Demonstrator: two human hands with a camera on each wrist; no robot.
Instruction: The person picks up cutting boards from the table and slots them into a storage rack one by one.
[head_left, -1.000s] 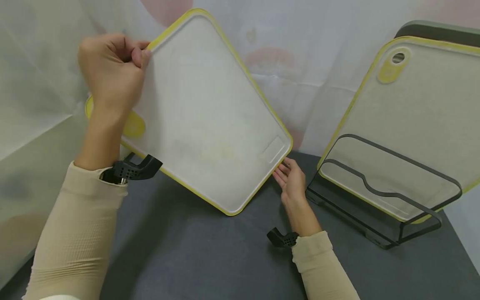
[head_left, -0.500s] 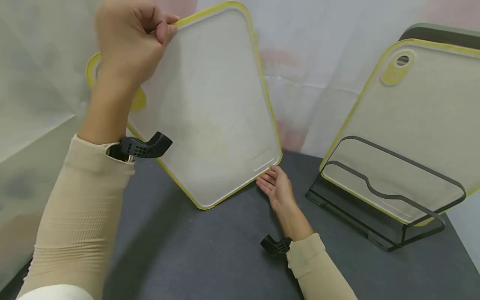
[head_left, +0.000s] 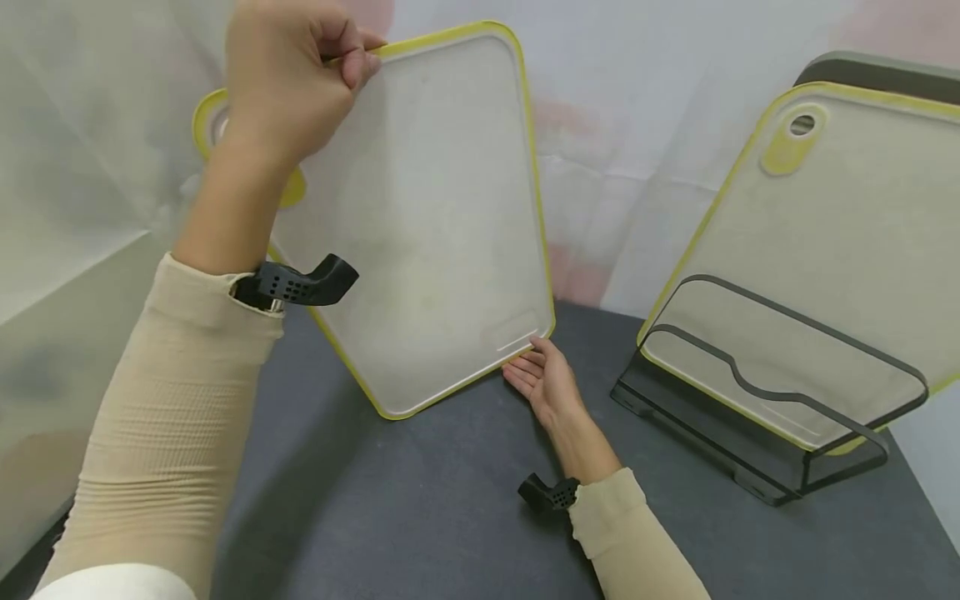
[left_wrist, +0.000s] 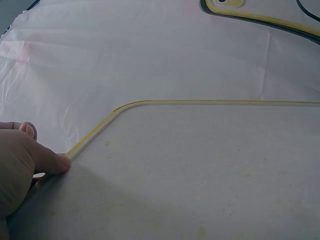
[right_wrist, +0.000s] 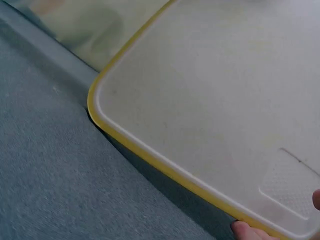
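Head view: a white cutting board (head_left: 427, 217) with a yellow rim stands nearly upright at the centre of the grey tabletop (head_left: 420, 508), its lower corner at about 6 o'clock close to the surface. The left hand (head_left: 288, 79), at 11 o'clock of the board, pinches the top edge, fingers curled over the rim and thumb pressed on the near face; the left wrist view shows that thumb on the yellow rim. The right hand (head_left: 543, 379), at 5 o'clock of the board, lies palm up with fingers straight and relaxed, fingertips touching the lower right corner. At 3 o'clock, well apart, a second yellow-rimmed board (head_left: 825, 258) leans in a dark rack (head_left: 757, 458).
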